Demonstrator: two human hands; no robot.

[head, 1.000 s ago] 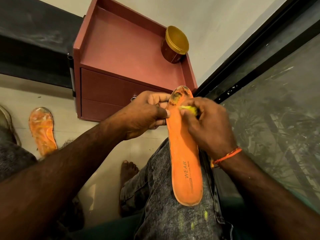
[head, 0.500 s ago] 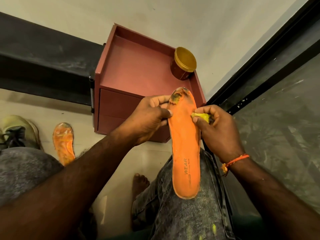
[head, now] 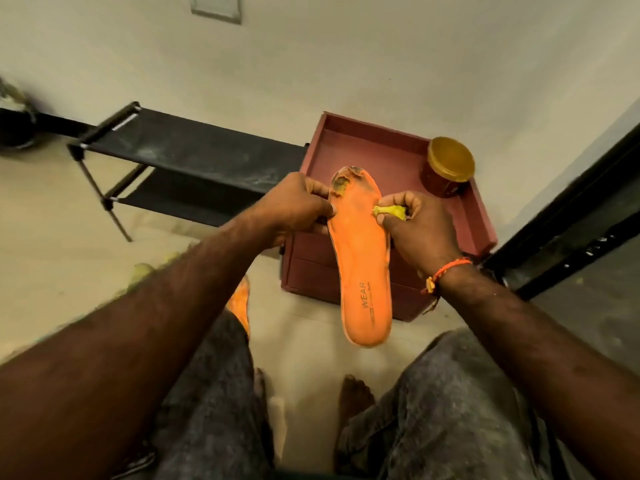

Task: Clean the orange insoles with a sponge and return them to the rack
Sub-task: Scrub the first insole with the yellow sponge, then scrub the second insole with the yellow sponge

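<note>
Your left hand (head: pixel 298 206) pinched the orange insole (head: pixel 362 258) by its left edge near the worn toe, holding it above your knees. Your right hand (head: pixel 420 230) gripped the yellow sponge (head: pixel 389 211) against its right edge. A second insole (head: pixel 240 301) lay on the floor, left of your hands.

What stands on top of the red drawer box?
A brown jar with a gold lid stands in the red drawer box's back right corner. The held insole covers part of its top.
</note>
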